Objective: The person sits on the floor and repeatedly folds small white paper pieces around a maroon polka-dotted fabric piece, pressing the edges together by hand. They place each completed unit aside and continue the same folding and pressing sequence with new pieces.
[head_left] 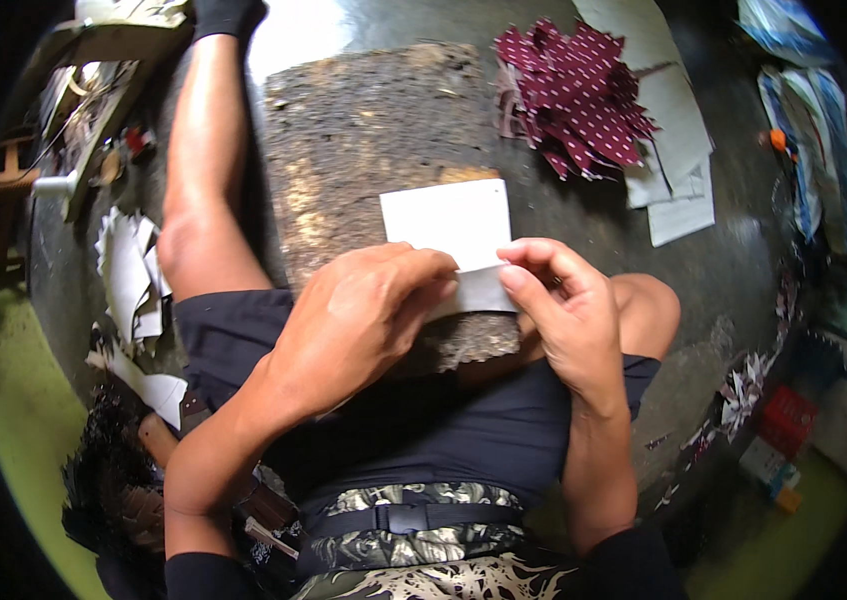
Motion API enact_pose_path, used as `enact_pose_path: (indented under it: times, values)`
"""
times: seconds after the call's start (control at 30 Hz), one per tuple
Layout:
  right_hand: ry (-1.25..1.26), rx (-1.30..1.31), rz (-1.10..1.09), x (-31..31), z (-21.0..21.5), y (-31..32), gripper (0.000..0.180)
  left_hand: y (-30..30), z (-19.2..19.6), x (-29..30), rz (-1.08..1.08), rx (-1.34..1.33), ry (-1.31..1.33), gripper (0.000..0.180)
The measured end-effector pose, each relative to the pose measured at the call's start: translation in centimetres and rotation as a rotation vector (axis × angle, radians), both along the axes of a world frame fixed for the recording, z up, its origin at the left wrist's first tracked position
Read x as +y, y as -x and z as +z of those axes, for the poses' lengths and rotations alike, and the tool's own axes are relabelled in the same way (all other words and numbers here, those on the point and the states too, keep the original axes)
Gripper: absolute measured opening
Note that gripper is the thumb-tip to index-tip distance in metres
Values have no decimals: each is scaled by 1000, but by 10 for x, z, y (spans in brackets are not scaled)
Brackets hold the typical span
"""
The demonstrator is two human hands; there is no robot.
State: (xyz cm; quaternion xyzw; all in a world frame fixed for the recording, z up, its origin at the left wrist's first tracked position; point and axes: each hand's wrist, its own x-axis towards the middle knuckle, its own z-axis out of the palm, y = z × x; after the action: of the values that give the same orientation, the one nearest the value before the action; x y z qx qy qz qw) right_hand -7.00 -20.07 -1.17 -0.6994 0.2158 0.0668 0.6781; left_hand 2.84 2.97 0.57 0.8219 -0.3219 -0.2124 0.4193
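A small white rectangular sheet (446,222), which looks like paper or card, lies over the near end of a worn, pitted brown board (373,130). A crease or fold line runs across it, with a slightly greyer strip on the near side. My left hand (358,310) has its fingers closed on the sheet's near left side; their tips are partly hidden behind the knuckles. At the right edge, my right hand (575,315) pinches the sheet by the end of the fold line between thumb and index finger.
Maroon cloth pieces with white dots (583,100) are piled beyond the board's right side, beside large pale sheets (683,205). White cut scraps (128,275) lie left of my leg. Plastic-wrapped bundles (813,150) and a red box (786,420) stand at the far right.
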Motion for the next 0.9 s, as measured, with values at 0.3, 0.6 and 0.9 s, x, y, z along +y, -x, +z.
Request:
enact_pose_path:
  times: [0.3,0.6,0.9]
  values:
    - [-44,-115,0,-17,-21,-16,14,7,-28,-41,136,-416,57,32]
    - [-177,-45,-45,-23,-29,-24,14,9,-43,-41,109,-492,93,28]
    - [-22,-72,-89,-7,-31,-22,19,8,-41,-43,77,-516,77,29]
